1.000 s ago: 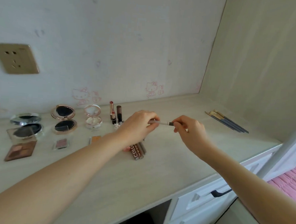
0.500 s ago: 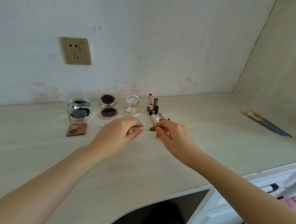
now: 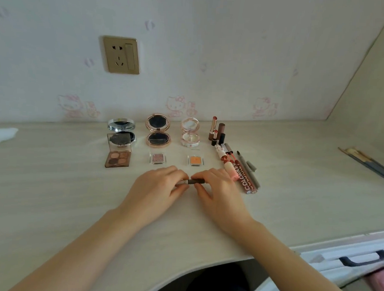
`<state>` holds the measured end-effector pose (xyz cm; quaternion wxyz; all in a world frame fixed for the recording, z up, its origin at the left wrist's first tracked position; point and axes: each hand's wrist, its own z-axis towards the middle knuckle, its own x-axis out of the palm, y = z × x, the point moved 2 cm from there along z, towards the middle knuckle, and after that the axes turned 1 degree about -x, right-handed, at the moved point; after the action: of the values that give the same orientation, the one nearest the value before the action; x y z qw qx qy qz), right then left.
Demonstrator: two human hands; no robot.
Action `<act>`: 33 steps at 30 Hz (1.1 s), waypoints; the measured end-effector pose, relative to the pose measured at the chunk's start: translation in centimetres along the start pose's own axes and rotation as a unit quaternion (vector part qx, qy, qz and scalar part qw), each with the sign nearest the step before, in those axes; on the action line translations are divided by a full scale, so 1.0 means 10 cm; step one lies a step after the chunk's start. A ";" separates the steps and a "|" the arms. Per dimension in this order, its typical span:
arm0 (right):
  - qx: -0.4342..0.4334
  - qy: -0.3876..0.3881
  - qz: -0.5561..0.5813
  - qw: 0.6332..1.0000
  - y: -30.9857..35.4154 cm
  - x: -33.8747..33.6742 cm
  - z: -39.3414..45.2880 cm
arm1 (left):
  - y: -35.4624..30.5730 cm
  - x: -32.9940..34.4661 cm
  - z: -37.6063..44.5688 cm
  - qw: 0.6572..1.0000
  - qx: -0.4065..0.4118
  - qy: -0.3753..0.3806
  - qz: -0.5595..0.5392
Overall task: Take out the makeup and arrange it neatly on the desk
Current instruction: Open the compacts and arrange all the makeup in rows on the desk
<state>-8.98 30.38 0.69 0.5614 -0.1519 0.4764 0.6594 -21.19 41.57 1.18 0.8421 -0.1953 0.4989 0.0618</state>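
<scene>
Pale wood-grain desk (image 3: 50,204): curved near edge, far edge against wallpapered wall, right end closed by a side panel. Broad bare surface at near left and at right of centre.

White drawer front with dark handle (image 3: 363,259): below the desk's near right edge.

Left hand (image 3: 155,192) and right hand (image 3: 219,193): resting side by side at mid-desk, fingers curled, each pinching one end of a slim silver-and-dark makeup pencil (image 3: 192,181) held level just above the surface.

Brass wall socket (image 3: 121,55): far left of centre.

Three open round compacts (image 3: 158,130): in a row along the far edge.

Brown four-pan eyeshadow palette (image 3: 117,158): near side of the leftmost compact, lid raised.

Row of lip-gloss tubes and pens (image 3: 243,170): lying just right of the right hand.

Upright lipsticks (image 3: 217,131): far end of that row.

Thin brushes (image 3: 368,164): far right, well apart.

Two small square single eyeshadow pans (image 3: 157,158): just beyond the hands.
</scene>
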 end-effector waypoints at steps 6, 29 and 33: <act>-0.028 -0.026 -0.028 0.999 -0.03 0.02 -0.03 | -0.03 0.01 0.05 1.000 0.012 0.002 0.020; -0.113 -0.064 -0.132 0.983 0.02 0.04 -0.07 | -0.03 -0.01 -0.01 0.995 0.012 0.011 0.096; -0.120 -0.061 -0.133 0.982 0.02 0.05 -0.07 | -0.01 0.00 -0.01 0.996 0.013 0.015 0.087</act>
<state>-9.51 30.10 0.05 0.6495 -0.2398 0.3339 0.6396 -21.22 41.45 1.22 0.8285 -0.1408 0.5272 0.1254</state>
